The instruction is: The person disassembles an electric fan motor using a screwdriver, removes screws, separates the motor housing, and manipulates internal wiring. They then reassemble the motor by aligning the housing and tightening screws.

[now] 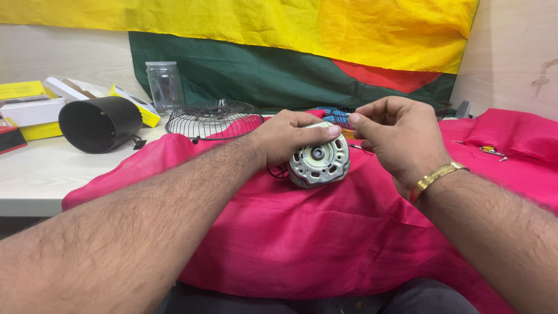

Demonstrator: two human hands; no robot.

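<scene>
A round silver fan motor (318,163) stands on edge on the pink cloth (325,232), its bearing face turned toward me. My left hand (285,136) grips it from the left and over the top, thumb along the upper rim. My right hand (395,136), with a gold bracelet on the wrist, hovers just right of the motor's top. Its thumb and forefinger are pinched together; whether something small sits between them I cannot tell. Black wires (279,171) trail from the motor's left side.
A wire fan guard (212,118) lies behind the motor, with a second guard partly hidden behind my hands. A black cylindrical housing (99,123), a glass jar (165,86) and boxes (35,107) sit at the left. Small screws (491,151) lie on the cloth at right.
</scene>
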